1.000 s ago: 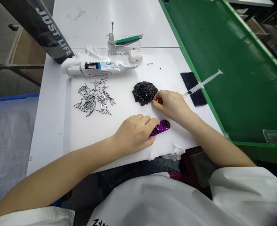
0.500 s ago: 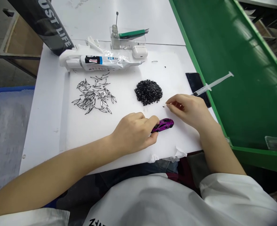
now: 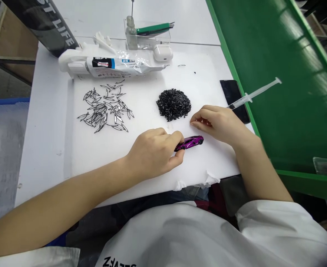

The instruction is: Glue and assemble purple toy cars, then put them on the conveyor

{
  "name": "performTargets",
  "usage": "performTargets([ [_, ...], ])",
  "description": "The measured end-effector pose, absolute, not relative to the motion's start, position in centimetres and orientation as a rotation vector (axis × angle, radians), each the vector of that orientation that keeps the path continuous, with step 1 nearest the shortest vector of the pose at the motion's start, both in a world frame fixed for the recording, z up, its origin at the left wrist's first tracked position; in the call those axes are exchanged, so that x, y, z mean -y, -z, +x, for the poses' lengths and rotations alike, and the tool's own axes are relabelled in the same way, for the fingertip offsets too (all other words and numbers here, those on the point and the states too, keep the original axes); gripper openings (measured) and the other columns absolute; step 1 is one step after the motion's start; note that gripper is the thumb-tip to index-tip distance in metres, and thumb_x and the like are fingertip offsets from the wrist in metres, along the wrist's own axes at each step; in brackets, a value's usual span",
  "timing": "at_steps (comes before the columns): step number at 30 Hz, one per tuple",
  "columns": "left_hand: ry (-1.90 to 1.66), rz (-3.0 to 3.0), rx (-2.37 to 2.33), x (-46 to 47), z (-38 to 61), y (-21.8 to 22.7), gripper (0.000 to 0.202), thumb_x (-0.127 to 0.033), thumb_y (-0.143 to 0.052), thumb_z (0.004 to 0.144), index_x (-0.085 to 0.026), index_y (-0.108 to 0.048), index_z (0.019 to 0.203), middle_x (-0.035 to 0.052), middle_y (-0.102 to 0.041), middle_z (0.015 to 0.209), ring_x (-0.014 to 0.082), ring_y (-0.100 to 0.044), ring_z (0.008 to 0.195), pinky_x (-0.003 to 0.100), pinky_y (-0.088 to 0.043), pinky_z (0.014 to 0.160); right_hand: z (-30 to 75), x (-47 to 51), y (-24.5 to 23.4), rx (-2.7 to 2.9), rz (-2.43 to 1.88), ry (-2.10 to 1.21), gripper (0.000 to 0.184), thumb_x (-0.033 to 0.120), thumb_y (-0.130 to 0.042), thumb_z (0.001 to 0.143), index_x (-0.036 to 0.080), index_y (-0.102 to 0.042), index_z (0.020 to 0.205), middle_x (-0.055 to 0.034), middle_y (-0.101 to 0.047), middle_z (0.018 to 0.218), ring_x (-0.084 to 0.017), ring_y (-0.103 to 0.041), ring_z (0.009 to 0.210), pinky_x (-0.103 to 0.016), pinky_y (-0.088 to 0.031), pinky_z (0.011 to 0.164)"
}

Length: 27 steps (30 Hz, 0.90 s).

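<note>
My left hand (image 3: 156, 150) pinches the rear part of a small purple toy car (image 3: 191, 142) between thumb and fingers, just above the white work surface (image 3: 152, 185). One side of the car and a black wheel face me. To its right, my right hand (image 3: 216, 120) has thumb and forefinger pressed together at the surface. Whatever lies between those fingertips is hidden. A pile of small glossy black pieces (image 3: 174, 104) is just left of the right fingertips. Farther left lie loose thin black outline-shaped parts (image 3: 101, 111).
A white glue tube (image 3: 116, 66) and a white earbud case (image 3: 163, 53) lie at the back. Behind them are a small glass bottle (image 3: 131, 35) and green-handled tweezers (image 3: 154, 29). A syringe (image 3: 252, 94) rests over a phone (image 3: 232, 92) beside the green ledge (image 3: 277, 111).
The car has rolled in my left hand, so its side and wheel show more. My right fingertips have moved left over the spot where a tiny black piece lay. The view shifted slightly.
</note>
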<state>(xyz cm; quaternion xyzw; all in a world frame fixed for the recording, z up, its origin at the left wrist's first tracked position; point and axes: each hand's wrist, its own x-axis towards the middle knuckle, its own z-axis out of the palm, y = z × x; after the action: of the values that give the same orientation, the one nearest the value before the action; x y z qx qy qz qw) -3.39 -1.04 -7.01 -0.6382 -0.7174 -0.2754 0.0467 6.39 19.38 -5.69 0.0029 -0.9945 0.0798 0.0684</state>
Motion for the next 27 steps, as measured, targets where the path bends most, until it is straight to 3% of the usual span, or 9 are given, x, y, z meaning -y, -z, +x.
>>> performTargets([
  [8, 0.82, -1.934, 2.24, 1.0, -3.3, 6.9, 0.018, -0.027, -0.048, 0.081, -0.017, -0.062, 0.085, -0.0004, -0.06, 0.058, 0.0152, -0.058, 0.059, 0.026, -0.043, 0.054, 8.9, -15.8, 4.6, 2.574, 0.279, -0.177, 0.005, 0.015, -0.061, 0.078, 0.019, -0.06, 0.08, -0.0019, -0.063, 0.067, -0.011, -0.056, 0.059, -0.024, -0.047, 0.054],
  [12, 0.817, -1.923, 2.258, 1.0, -3.3, 7.0, 0.019, -0.028, -0.048, 0.081, -0.017, -0.063, 0.085, -0.0001, -0.059, 0.057, 0.0155, -0.057, 0.059, 0.026, -0.043, 0.055, 9.2, -15.0, 5.0, 2.5, 0.433, -0.034, 0.005, 0.02, -0.064, 0.077, 0.022, -0.06, 0.078, 0.0015, -0.062, 0.06, -0.009, -0.052, 0.051, -0.022, -0.046, 0.048],
  [21, 0.781, -1.933, 2.311, 0.9, -3.3, 6.9, 0.021, -0.029, -0.047, 0.081, -0.017, -0.064, 0.086, 0.002, -0.06, 0.06, 0.0168, -0.058, 0.059, 0.027, -0.043, 0.054, 9.0, -15.5, 5.5, 2.522, 0.505, -0.047, 0.015, 0.016, -0.069, 0.074, 0.02, -0.059, 0.085, 0.0019, -0.062, 0.059, -0.01, -0.052, 0.052, -0.022, -0.043, 0.047],
  [27, 0.776, -1.929, 2.318, 1.0, -3.3, 7.0, 0.021, -0.029, -0.046, 0.081, -0.017, -0.063, 0.085, 0.0019, -0.059, 0.059, 0.0163, -0.057, 0.058, 0.026, -0.041, 0.053, 9.0, -15.6, 5.6, 2.526, 0.498, -0.036, 0.009, 0.018, -0.066, 0.076, 0.024, -0.065, 0.084, 0.0039, -0.058, 0.054, -0.008, -0.049, 0.049, -0.022, -0.04, 0.044],
])
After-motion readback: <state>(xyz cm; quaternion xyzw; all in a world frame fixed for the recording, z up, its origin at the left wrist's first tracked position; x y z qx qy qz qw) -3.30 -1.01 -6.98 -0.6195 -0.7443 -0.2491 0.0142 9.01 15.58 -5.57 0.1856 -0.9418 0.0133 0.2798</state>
